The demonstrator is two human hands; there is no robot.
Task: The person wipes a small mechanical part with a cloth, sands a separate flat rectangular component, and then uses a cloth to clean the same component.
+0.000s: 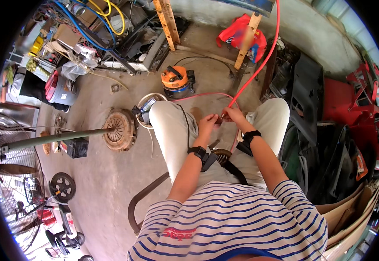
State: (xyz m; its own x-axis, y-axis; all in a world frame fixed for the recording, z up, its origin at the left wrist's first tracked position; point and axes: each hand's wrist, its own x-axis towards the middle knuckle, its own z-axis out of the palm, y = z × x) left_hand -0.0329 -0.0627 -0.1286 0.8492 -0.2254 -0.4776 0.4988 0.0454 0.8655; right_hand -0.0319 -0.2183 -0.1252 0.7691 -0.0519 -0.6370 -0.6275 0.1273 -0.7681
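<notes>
1 bright red hose curves down toward the right hand.

Hands at work here: two, one left hand, one right hand. Black wristbands: two, one per forearm. Thick red hose: one. Orange-and-blue machine: one. Round basin: one. Posts with holes: two, one orange post, one paler post. Red bag: one. Brown disc: one. Green pole: one. Grey bucket: one. Black box: one. Red plastic pieces, right side: several, overlapping, can't count from here. Cardboard sheets: several, exact number unclear.
</notes>
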